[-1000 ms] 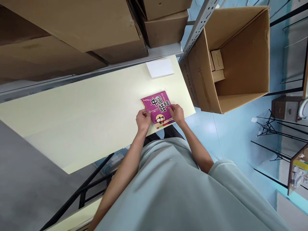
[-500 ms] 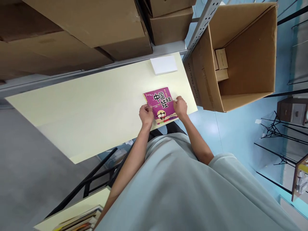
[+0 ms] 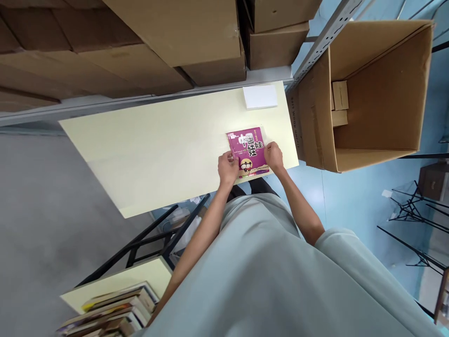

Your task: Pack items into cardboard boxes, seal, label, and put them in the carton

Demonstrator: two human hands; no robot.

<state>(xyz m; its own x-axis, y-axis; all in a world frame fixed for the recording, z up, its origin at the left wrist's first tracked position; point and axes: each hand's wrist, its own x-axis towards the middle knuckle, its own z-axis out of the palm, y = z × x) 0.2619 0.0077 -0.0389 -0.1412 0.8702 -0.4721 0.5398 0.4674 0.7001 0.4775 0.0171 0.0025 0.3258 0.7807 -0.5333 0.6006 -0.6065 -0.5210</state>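
Head view: two hands gripping a magenta book on a table

The left hand [image 3: 228,168] and right hand [image 3: 274,157] clasped opposite edges of the magenta book [image 3: 249,149]. Its cover bore the black characters 中国娃 above a cartoon face. It lay at the near right corner of a pale yellow table [image 3: 168,140], beside an open cardboard box [image 3: 379,93].

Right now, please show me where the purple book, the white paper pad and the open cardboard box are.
purple book [image 3: 249,146]: head view, middle of its front cover.
white paper pad [image 3: 260,97]: head view, middle of its top sheet.
open cardboard box [image 3: 386,89]: head view, bare inner wall.
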